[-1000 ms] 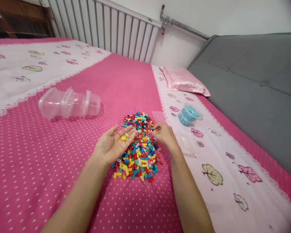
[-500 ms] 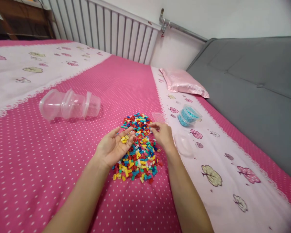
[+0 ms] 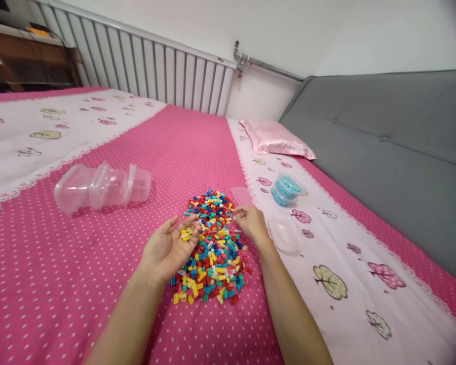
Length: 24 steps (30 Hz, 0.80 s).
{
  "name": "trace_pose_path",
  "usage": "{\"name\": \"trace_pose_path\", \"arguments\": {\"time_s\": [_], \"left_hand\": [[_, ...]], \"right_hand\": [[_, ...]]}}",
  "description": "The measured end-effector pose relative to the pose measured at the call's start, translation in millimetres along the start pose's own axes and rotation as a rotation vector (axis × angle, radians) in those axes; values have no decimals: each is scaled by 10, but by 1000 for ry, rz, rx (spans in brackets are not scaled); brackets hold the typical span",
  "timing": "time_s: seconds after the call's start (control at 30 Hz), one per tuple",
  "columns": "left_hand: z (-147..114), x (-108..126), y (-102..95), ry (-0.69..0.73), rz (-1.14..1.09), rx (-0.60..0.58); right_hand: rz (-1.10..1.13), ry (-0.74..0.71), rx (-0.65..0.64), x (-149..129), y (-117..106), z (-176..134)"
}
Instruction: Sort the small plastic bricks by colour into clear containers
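Note:
My left hand [image 3: 172, 247] is turned palm up, its fingers curled around several small yellow toy bricks [image 3: 187, 233] resting in it. It hovers over the left side of a long pile of mixed toy bricks [image 3: 216, 263] in red, yellow, blue, green and white. At the pile's right edge is my right hand [image 3: 251, 222], thumb and fingertips brought together. Whatever lies between those fingertips is too small to make out. The pile sits on a pink dotted bedspread [image 3: 197, 334].
Clear plastic tubs [image 3: 102, 186] lie nested on their side at the left. To the right stands a clear tub of blue pieces [image 3: 287, 190], near a clear lid [image 3: 285, 235]. A pink pillow [image 3: 275, 138] rests by the grey headboard [image 3: 383, 116]. Behind is a white radiator [image 3: 155, 66].
The whole scene sits lower and slightly left in the picture as my head tilts up. The yellow bricks stay in my left palm, and my right hand remains at the pile's edge.

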State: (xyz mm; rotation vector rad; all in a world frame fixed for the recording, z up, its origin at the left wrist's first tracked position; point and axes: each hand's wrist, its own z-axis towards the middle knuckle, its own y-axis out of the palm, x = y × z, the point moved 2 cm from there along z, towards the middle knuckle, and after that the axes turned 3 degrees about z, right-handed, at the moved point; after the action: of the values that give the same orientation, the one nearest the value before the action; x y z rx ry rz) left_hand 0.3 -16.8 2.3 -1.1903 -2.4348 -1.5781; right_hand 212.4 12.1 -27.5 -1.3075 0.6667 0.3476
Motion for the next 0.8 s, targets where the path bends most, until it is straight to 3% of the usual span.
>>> {"name": "trace_pose_path", "arguments": {"time_s": [0.1, 0.3, 0.8], "left_hand": [[-21, 10, 11, -1, -6, 10], [-37, 19, 30, 10, 8, 20], [-28, 24, 16, 39, 23, 34]], "right_hand": [[-101, 2, 71, -16, -82, -18], [-172, -40, -73, -88, 55, -43], [-271, -110, -79, -32, 227, 14]]}}
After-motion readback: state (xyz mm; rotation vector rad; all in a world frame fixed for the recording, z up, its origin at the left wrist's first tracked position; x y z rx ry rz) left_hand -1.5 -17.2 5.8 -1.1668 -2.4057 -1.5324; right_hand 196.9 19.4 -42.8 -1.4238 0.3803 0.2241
